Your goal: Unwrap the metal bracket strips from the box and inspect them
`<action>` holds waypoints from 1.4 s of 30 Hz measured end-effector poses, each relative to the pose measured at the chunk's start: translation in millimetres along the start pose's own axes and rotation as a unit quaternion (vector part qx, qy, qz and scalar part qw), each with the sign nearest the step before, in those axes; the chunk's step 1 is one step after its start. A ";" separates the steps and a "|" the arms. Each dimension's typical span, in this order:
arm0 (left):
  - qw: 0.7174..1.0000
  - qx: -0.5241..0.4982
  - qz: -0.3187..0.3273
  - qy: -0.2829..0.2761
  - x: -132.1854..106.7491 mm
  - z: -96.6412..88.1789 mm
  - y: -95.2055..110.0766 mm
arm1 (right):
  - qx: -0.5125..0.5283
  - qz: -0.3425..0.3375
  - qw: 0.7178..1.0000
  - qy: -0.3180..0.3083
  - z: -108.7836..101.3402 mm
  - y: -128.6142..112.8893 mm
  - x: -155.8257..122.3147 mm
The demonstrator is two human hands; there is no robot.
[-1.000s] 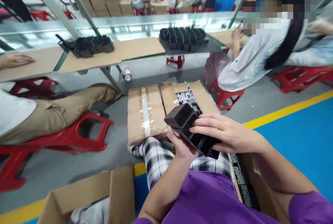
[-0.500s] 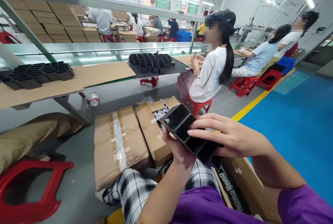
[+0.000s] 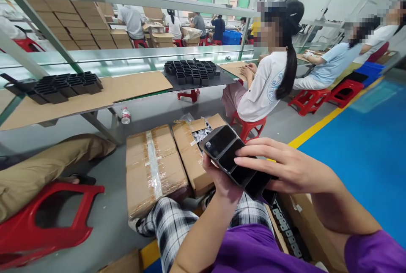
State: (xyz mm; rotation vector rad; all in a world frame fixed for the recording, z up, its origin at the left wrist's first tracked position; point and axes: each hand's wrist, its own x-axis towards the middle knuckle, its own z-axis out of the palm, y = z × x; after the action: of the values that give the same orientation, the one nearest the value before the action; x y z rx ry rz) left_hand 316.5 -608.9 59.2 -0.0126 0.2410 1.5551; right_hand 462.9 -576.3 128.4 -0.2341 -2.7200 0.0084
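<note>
Above my lap I hold a row of several black rectangular open-ended housings (image 3: 218,141), tilted down toward the right. From below, my left hand (image 3: 223,180) is closed around the near side, its thumb up along the left end. My right hand (image 3: 288,166) lies over the right part of the row, its fingers bent onto the openings and the rims. The lower right end is partly hidden by that hand. A small light mark shows inside the leftmost housing. Below my right forearm, an open carton (image 3: 312,218) contains dark parts with pale ends.
A taped carton (image 3: 171,176) stands by my knees, beside an opened carton (image 3: 198,167) with bagged parts. Black housings (image 3: 192,70) stand on the bench, more (image 3: 68,87) further left. A co-worker (image 3: 263,83) sits ahead; a red stool (image 3: 76,230) and another person's leg are at left.
The view has swung slightly left, so the surroundings sit further right. Both hands keep the same hold on the row of black housings.
</note>
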 end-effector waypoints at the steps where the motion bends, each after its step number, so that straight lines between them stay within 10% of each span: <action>1: 1.000 0.011 -0.001 -0.002 0.7 -1.7 -0.3 | -0.002 0.000 1.000 0.001 0.2 -0.3 -0.5; 42: 0.994 0.099 -0.043 0.030 7.2 -13.6 3.5 | 0.168 0.100 0.977 0.089 19.5 3.1 -4.7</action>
State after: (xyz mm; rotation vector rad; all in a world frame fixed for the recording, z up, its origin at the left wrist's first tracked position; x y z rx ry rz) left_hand 311.1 -603.9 45.3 0.0851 0.4358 1.4410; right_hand 459.9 -573.5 108.6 -0.3850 -2.4567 0.4782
